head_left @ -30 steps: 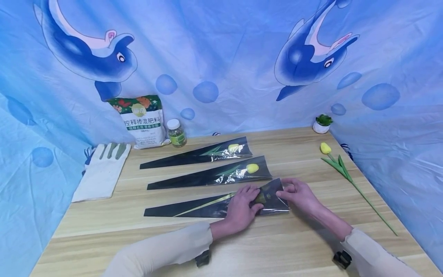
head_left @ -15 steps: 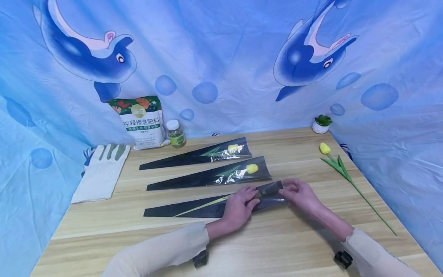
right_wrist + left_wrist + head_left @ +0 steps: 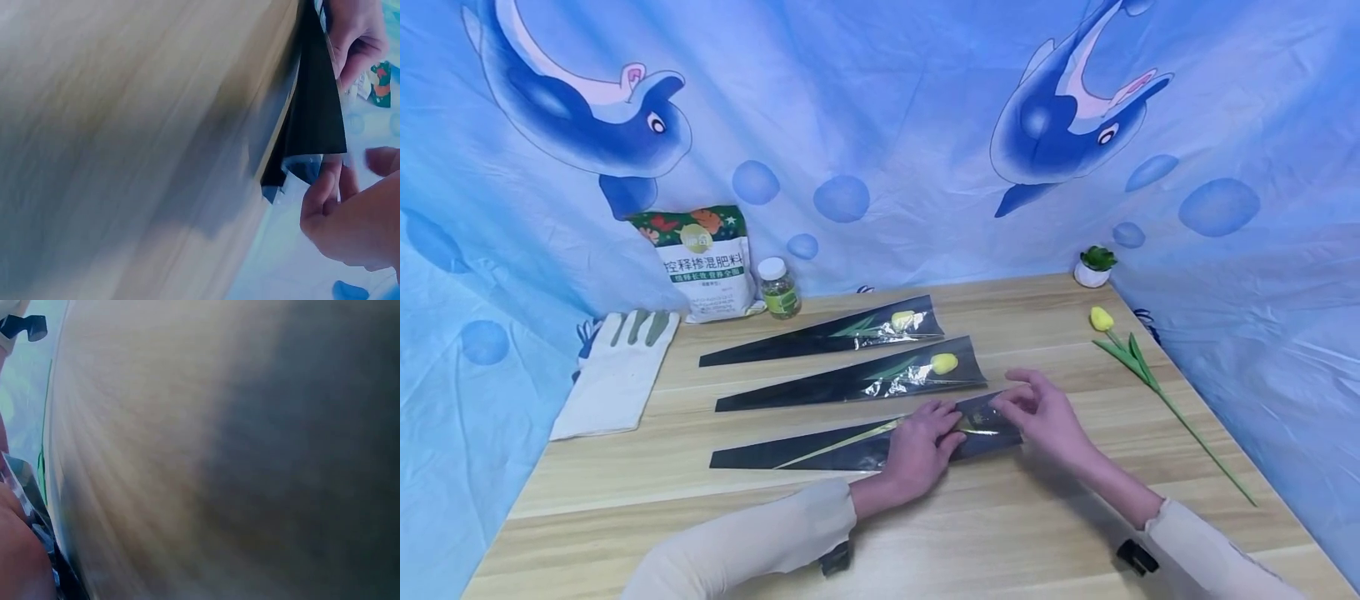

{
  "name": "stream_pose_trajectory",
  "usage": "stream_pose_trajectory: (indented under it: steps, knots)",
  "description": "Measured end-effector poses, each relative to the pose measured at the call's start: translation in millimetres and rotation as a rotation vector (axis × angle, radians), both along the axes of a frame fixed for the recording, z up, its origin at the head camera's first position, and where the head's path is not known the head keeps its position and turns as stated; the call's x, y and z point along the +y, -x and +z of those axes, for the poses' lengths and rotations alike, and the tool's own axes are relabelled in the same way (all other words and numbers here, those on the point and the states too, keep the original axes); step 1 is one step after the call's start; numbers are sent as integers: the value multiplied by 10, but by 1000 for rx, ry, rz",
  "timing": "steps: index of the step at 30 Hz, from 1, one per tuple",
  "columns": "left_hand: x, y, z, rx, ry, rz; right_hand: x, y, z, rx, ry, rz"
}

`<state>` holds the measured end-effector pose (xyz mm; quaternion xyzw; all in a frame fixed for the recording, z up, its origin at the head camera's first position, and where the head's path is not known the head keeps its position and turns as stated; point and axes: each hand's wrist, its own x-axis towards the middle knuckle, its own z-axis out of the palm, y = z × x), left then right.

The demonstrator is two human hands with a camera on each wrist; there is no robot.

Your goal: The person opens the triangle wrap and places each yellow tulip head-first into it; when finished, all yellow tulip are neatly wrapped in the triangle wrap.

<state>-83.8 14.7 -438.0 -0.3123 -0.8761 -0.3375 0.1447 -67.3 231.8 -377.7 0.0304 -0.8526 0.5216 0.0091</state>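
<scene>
Nearest on the table lies a black flower sleeve [image 3: 805, 448] with a clear film front and a pale yellow-green strip along it. My left hand [image 3: 921, 446] rests across its middle, fingers spread, thumb towards the wide end. At that wide end, my right hand [image 3: 1045, 417] holds the edge with bent fingertips; in the right wrist view the fingers [image 3: 325, 194] meet the film at the sleeve's mouth. The sleeve's wide end [image 3: 315, 106] stands raised and partly gaping there. A yellow tulip [image 3: 1101, 318] with green leaves and a long stem lies loose on the right.
Behind are two black sleeves, each with a yellow tulip: the middle one [image 3: 820, 387] and the farther one [image 3: 790, 340]. White gloves [image 3: 613, 379], a fertilizer bag [image 3: 711, 271], a white-capped jar [image 3: 780, 292] and a small potted succulent [image 3: 1093, 268] stand or lie further back.
The right hand has shifted slightly along the sleeve's wide end, its fingers lifting. That end tilted up and its flap has changed shape. The left hand stays nearly in place.
</scene>
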Motion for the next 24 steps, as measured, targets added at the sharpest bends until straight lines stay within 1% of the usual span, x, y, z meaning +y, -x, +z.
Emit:
stream_pose_trajectory:
  steps: [3,6,10,14,17,20,24]
  knots:
    - [-5,0,2,-22,25,-7,14,18,-16,-82,51,11]
    - [-29,3,17,-63,44,-17,45,31,-25,-119,103,4]
    - [-75,17,27,-123,52,-38,88,48,-20,-130,174,-23]
    - [-110,33,17,-132,71,-44,103,48,-22,-151,248,-28]
    - [-109,34,30,-133,94,-36,91,42,-33,-157,279,-27]
    - [-85,22,50,-181,108,-38,74,36,-42,-148,307,-23]
    - [-61,11,72,-236,123,-66,40,24,-43,-155,369,-16]
